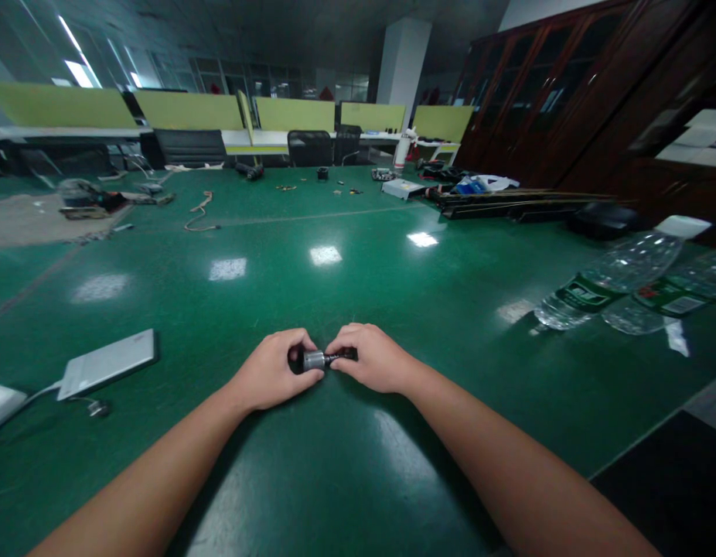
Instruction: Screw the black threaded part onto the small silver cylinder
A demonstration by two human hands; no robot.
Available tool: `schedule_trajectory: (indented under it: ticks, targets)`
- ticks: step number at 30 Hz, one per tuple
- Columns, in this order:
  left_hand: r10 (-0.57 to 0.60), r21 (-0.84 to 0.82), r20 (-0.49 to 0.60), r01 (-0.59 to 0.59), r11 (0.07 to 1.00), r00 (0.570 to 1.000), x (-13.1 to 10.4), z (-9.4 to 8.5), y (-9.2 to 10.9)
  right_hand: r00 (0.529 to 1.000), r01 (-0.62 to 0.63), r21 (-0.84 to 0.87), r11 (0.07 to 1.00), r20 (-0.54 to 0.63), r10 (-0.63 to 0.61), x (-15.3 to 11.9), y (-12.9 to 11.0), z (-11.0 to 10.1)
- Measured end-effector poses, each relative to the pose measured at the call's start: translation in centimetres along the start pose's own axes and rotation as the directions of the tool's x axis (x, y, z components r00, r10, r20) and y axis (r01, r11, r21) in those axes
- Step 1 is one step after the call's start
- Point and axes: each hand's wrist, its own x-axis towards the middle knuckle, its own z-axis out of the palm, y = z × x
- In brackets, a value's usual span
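Note:
A small silver metal cylinder (pixel 314 360) lies between the thumb and fingers of my left hand (pixel 277 368), low over the green table (pixel 346 456). From its right end runs a thin dark shaft (pixel 335 358), which my right hand (pixel 370 357) pinches between thumb and fingers. Both hands are closed and nearly meet at the middle of the view. The cylinder's left end is dark and partly covered by my left fingers. Whether the cylinder and the shaft are one piece I cannot tell.
At the left, a white power bank (pixel 108 363) has a cable attached. Two clear bottles (pixel 613 282) with green labels stand at the right. Long dark rails (pixel 502 204) and a white box (pixel 403 189) lie at the far right; a beige cord (pixel 202 209) lies far left.

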Motion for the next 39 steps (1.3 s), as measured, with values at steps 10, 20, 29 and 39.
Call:
schedule_trajectory:
  ticks: [10, 20, 29, 39]
  targets:
    - [0.044, -0.008, 0.002, -0.044, 0.999, 0.999, 0.1, 0.0, -0.3, 1.0, 0.009, 0.017, 1.0, -0.012, -0.009, -0.1, 0.1, -0.1]
    - [0.045, -0.04, 0.009, -0.044, 0.998, 0.999, 0.1, 0.0, -0.4, 0.999, 0.034, 0.026, 0.999, 0.001, -0.034, -0.3, 0.2, -0.8]
    - [0.045, -0.029, 0.007, -0.045, 0.999, 0.999, 0.2, 0.2, -0.3, 1.0, 0.029, 0.012, 1.0, 0.001, -0.029, -0.6, 0.8, -1.3]
    - [0.042, -0.02, 0.01, -0.042, 0.999, 0.999, 0.3, 0.2, -0.2, 0.999, -0.013, 0.007, 1.0, 0.032, 0.013, -0.9, 1.0, -2.0]
